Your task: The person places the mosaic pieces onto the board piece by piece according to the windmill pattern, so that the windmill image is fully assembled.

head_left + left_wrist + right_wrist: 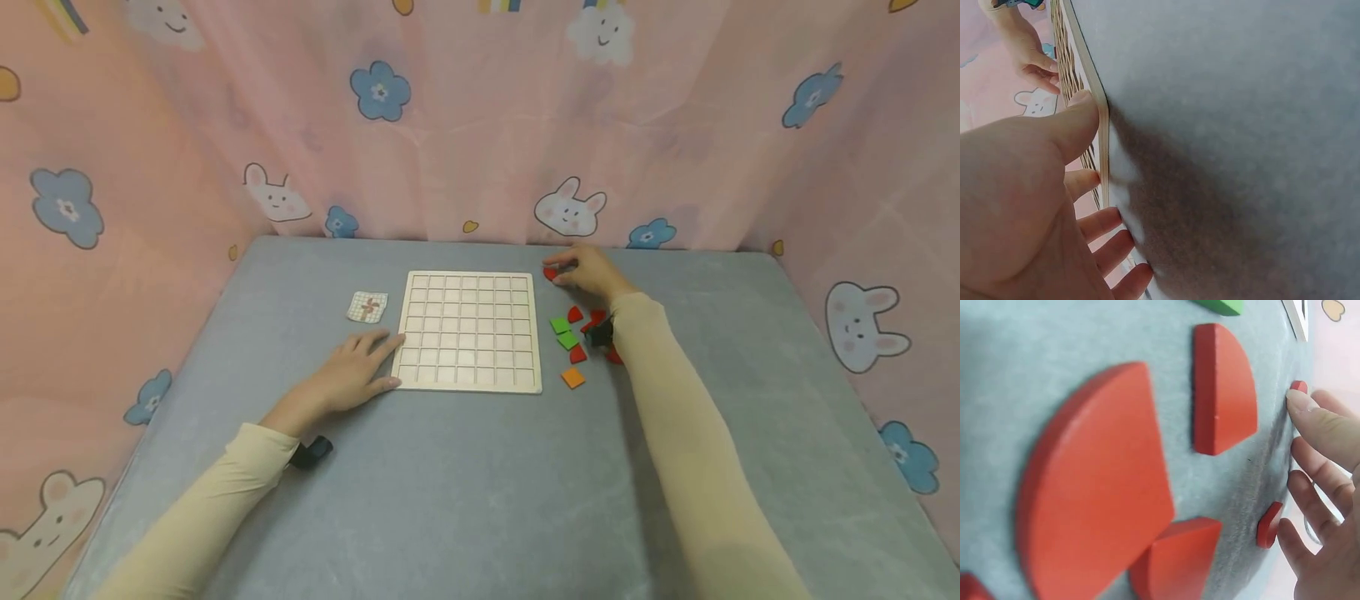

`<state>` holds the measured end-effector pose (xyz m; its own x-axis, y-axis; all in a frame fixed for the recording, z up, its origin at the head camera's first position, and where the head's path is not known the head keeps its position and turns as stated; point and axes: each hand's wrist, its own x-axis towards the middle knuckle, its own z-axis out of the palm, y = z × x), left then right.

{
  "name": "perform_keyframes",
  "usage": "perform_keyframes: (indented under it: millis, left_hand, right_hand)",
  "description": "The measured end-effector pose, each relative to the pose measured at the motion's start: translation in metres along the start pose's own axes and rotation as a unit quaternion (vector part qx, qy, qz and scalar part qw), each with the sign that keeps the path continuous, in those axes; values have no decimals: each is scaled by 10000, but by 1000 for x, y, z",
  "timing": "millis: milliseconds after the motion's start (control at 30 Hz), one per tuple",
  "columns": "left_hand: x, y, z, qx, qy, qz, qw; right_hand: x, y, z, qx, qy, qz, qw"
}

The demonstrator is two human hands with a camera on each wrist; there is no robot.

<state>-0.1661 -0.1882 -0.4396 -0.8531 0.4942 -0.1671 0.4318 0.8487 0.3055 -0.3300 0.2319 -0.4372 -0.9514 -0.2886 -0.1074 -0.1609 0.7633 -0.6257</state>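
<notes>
A pale wooden grid board [467, 319] lies flat on the table. My left hand [345, 375] rests at its left edge, fingers spread and loosely extended; in the left wrist view the thumb [1082, 122] touches the rim. Beyond the board's far right corner, my right hand [588, 271] pinches a small red piece [551, 272] between thumb and fingers, low over the table. The right wrist view shows this red piece [1299, 386] at the thumb tip, partly hidden. Nearer pieces there include a red quarter-circle piece [1100, 481] and a red piece [1269, 525] by the little finger.
Right of the board lie green squares [567, 340], an orange square [573, 378] and several red pieces [575, 314], some hidden under the right wrist. A small pattern card [367, 307] lies left of the board. Pink printed curtain [465, 125] encloses the grey table [465, 483].
</notes>
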Motion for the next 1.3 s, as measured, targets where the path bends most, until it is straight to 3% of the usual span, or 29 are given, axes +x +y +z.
perform_keyframes:
  millis: [600, 900, 1133, 1300]
  left_hand:
    - [0, -1, 0, 2, -23, -27, 10000]
    - [0, 1, -2, -101, -74, -85, 9999]
    - [-1, 1, -2, -34, -80, -68, 9999]
    - [0, 0, -1, -41, -102, -68, 9999]
  right_hand:
    - [8, 0, -2, -19, -153, 7, 9999]
    - [7, 0, -9, 49, -451, 177, 9988]
    - [8, 5, -6, 20, -277, 331, 9991]
    - [3, 9, -5, 58, -108, 214, 9997]
